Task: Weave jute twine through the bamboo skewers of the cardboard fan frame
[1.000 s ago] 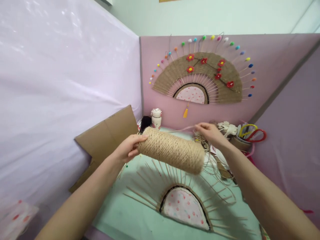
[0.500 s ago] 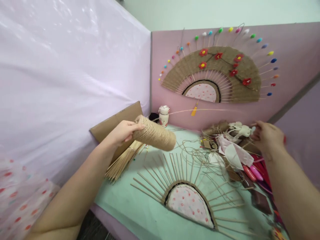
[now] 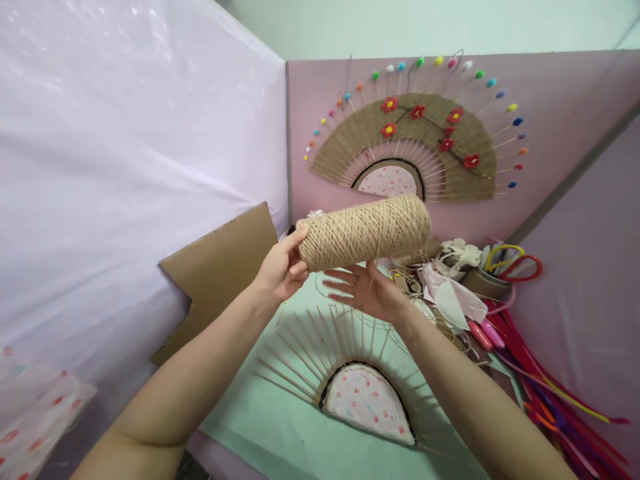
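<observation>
My left hand grips the left end of a large spool of tan twine, raised above the table. Just under the spool's right half, my right hand is open, its fingers spread towards the left. Below both hands, a half-round piece with spotted fabric and a dark braided edge lies on the pale green table top. Thin sticks fan out from its curved edge. My right forearm hides some of the sticks on the right.
A finished fan with red flowers and coloured tips hangs on the pink back panel. Folded cardboard leans at the left. Scissors stand in a holder at the right, near pink markers and red strips.
The spool has moved right and up, its right end tilting upwards. My right hand has come in from the far right to beneath it, fingers now spread. The view has shifted slightly.
</observation>
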